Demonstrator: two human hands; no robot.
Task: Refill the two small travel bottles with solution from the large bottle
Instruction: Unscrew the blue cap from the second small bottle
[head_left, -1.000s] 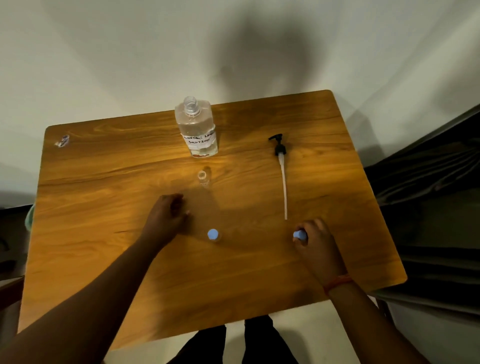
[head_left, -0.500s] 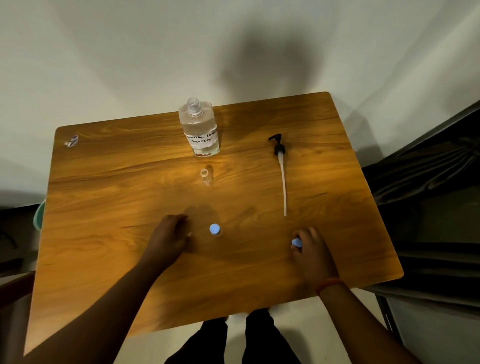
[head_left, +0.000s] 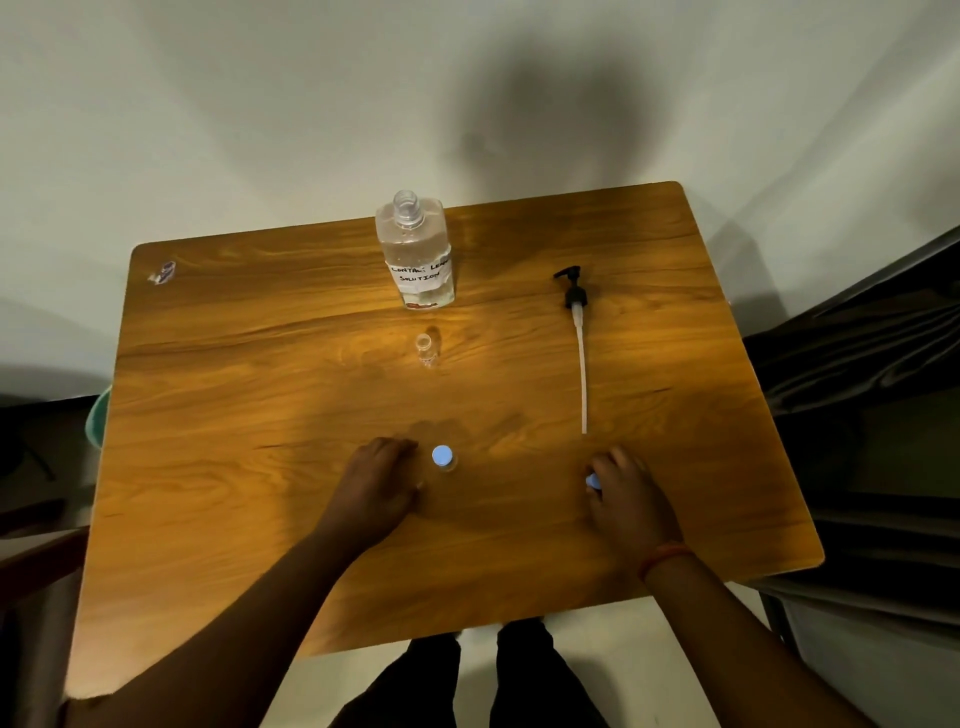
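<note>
A wooden table (head_left: 260, 467) stands against a pale wall. Nearest, the right hand (head_left: 626, 501) curls around a blue cap (head_left: 592, 482). The left hand (head_left: 376, 483), loosely curled, holds nothing, just left of the capped bottle (head_left: 442, 458). Behind that bottle stand the open small bottle (head_left: 426, 351) and then the large bottle (head_left: 417, 254); the pump (head_left: 577, 332) lies to the right. Steady the capped bottle before unscrewing it.
</note>
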